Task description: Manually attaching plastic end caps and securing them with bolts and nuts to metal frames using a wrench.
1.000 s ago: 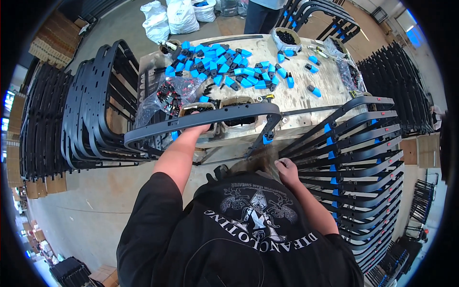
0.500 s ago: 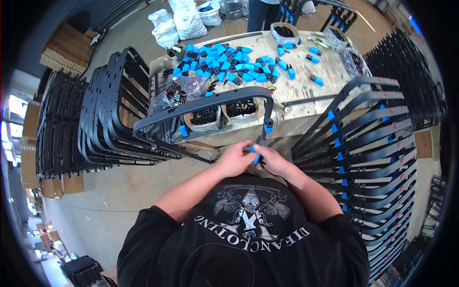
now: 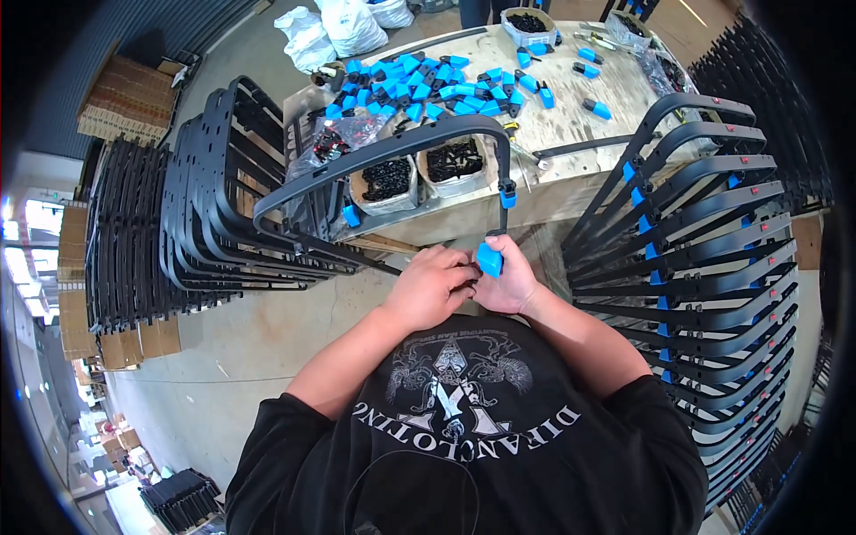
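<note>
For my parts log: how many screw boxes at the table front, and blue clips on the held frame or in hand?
Screw boxes: 2
Blue clips on black frame: 2
Blue clip between left hand and right hand: 1
Total: 5

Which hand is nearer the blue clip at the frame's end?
Right. The right hand holds the blue clip in its fingertips. The left hand sits just to the clip's left, fingers meeting the right hand beside it, below the black frame.
</note>
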`<action>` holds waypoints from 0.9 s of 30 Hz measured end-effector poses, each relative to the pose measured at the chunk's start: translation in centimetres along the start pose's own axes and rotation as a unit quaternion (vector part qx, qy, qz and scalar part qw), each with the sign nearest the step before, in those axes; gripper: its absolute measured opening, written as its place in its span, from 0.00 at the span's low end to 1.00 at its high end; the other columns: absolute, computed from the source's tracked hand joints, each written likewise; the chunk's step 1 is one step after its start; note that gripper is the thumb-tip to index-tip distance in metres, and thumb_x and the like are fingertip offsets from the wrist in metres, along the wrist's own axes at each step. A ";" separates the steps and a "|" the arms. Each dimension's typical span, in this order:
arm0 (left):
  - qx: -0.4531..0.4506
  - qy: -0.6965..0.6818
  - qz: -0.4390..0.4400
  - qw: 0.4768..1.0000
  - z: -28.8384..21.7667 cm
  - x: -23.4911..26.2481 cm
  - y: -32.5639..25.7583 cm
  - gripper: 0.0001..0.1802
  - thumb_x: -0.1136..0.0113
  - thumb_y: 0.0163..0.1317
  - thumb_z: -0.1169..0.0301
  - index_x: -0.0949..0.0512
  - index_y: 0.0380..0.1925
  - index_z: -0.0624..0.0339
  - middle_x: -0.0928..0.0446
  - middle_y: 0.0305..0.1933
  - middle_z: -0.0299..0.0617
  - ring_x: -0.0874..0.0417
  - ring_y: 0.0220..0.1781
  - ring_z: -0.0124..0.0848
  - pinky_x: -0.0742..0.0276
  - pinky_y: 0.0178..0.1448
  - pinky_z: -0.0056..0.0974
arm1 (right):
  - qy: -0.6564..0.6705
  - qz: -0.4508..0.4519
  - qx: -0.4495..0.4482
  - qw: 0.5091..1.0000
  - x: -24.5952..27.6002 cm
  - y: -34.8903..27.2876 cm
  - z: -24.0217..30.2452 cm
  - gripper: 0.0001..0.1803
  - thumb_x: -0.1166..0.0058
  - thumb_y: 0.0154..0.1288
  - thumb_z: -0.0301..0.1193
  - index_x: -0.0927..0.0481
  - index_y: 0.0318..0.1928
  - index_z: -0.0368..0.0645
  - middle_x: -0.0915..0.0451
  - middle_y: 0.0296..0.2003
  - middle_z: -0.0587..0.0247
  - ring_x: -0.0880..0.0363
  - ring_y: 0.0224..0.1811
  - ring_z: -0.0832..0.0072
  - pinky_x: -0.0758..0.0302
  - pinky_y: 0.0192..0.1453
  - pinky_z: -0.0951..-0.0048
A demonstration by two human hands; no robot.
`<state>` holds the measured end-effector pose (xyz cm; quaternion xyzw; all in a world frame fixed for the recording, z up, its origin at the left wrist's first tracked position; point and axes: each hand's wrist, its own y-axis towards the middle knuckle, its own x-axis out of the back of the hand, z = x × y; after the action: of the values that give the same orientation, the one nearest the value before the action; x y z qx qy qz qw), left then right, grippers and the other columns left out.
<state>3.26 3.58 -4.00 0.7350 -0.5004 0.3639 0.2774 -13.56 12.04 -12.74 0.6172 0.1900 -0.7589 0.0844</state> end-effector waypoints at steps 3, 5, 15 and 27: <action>0.005 -0.024 -0.008 1.000 1.7 0.5 -1.7 0.11 0.32 0.56 0.70 0.16 0.40 0.55 0.20 0.47 0.40 0.21 0.51 0.44 0.26 0.59 0.48 | 0.029 -0.013 -0.004 0.999 -0.6 1.2 -1.9 0.30 0.57 0.69 0.53 0.17 0.49 0.40 0.16 0.48 0.56 0.20 0.49 0.61 0.27 0.56 0.56; 0.011 -0.038 -0.016 0.999 3.7 0.9 -3.6 0.11 0.32 0.56 0.70 0.16 0.40 0.55 0.20 0.47 0.41 0.22 0.53 0.44 0.26 0.59 0.48 | 0.031 -0.055 -0.008 0.998 -2.6 2.7 -3.1 0.29 0.57 0.70 0.53 0.18 0.48 0.40 0.16 0.48 0.57 0.20 0.49 0.61 0.27 0.55 0.56; 0.358 -0.458 -0.128 0.804 20.4 5.8 -18.3 0.11 0.45 0.76 0.69 0.21 0.51 0.62 0.23 0.32 0.35 0.24 0.28 0.22 0.24 0.31 0.29 | -0.539 -0.310 -0.008 0.783 0.7 16.0 -12.3 0.24 0.34 0.57 0.41 0.21 0.47 0.36 0.19 0.33 0.64 0.23 0.33 0.78 0.24 0.38 0.71; 0.375 -0.647 -0.181 0.638 34.7 8.5 -27.3 0.05 0.45 0.74 0.71 0.24 0.44 0.61 0.20 0.36 0.39 0.22 0.32 0.26 0.24 0.35 0.33 | -0.682 -0.250 -0.097 0.680 -4.8 30.6 -20.4 0.34 0.29 0.56 0.47 0.21 0.55 0.34 0.16 0.41 0.58 0.18 0.43 0.71 0.22 0.51 0.67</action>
<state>39.76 -18.32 -18.39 0.8994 -0.2291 -0.1060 -0.3570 17.11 -8.43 -17.10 -0.1532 0.3000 -0.9398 0.0572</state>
